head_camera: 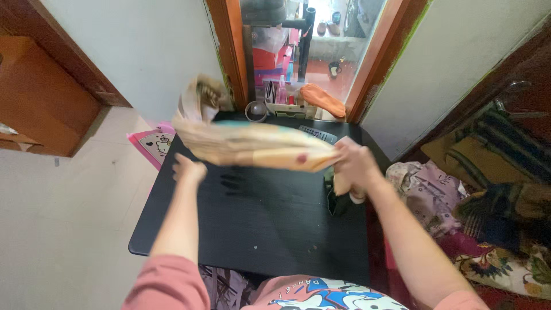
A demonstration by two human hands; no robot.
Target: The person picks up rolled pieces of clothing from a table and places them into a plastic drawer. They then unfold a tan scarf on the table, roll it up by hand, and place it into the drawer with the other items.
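Cloth [252, 150], blurred, stretches left to right above the black table [264, 229], both hands [189, 170] [351, 163] gripping its ends.

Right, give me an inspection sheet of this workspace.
Surface: black table, a few small specks near the front edge.
Job's things: tan cloth, blurred, stretched above the table between both hands.
Clutter: remote, tape roll, orange cloth and small box at the far edge; dark item under the right hand.
Grippers: left hand grips the cloth's left end; right hand grips its right end.
Cables: nothing seen.
Surroundings: wooden door frame, white walls, pink bag on the floor, patterned fabrics at right.
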